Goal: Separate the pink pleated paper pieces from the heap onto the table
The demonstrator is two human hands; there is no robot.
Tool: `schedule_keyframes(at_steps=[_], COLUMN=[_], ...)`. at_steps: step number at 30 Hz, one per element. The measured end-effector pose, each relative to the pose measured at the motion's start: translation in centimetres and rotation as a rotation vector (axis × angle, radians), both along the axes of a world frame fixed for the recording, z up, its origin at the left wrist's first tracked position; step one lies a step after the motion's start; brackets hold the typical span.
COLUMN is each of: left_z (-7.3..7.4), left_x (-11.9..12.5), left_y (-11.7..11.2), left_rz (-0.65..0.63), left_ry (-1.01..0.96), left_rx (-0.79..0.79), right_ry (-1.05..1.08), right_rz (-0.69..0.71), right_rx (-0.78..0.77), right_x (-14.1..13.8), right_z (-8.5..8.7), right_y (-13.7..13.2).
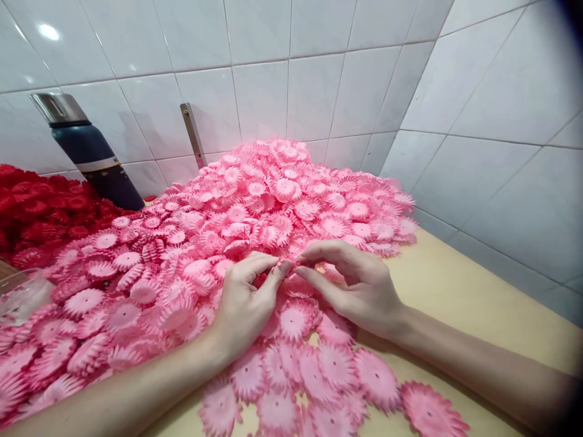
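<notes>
My left hand (pixel 252 297) is closed in a pinch, thumb against forefinger, over the pile of pink flower pieces. Facing it, my right hand (pixel 353 282) also pinches, its fingertips almost meeting those of the left. Between the two sets of fingertips a bit of a pink flower piece (pixel 295 263) shows; the fingers hide most of it. Round, fringed pink flower pieces (pixel 286 189), each with a small centre hole, are heaped behind the hands. Flatter ones (pixel 277 409) lie spread on the table below my wrists.
A dark blue bottle (pixel 102 164) with a metal cap stands at the back left, beside a heap of red flower pieces (pixel 50 206). A clear plastic item (pixel 25 294) lies at the left edge. White tiled walls (pixel 259 91) bound the yellowish table (pixel 455 285). A metal strip (pixel 192 133) leans there.
</notes>
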State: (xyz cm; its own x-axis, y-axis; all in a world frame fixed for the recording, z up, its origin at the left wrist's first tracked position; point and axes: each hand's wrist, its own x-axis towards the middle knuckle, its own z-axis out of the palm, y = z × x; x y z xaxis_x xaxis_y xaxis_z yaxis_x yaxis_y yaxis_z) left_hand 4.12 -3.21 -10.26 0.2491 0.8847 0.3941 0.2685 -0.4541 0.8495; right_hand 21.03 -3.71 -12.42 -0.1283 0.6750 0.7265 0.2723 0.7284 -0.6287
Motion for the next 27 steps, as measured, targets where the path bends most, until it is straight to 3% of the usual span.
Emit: schedule_keyframes(at_steps=[4,10,21,27], left_z=[-0.4,-0.59,-0.33,-0.43], left_x=[-0.16,-0.32,-0.18,-0.39], left_y=[0.24,0.19,0.21,0.47], left_rz=[0.076,0.059,0.061,0.112], left_ry=[-0.004,-0.147,-0.242,-0.125], left_rx=[0.047,-0.09,-0.137,0.021], right_ry=[0.033,0.043,-0.02,-0.017], right_rz=[-0.006,0.022,0.069,0.091], right_rx=[0.023,-0.061,-0.137,-0.178], right_x=[0.01,0.03,0.21,0.12], right_z=[-0.02,0.33,0.41,0.41], right_y=[0.09,0.01,0.15,0.09])
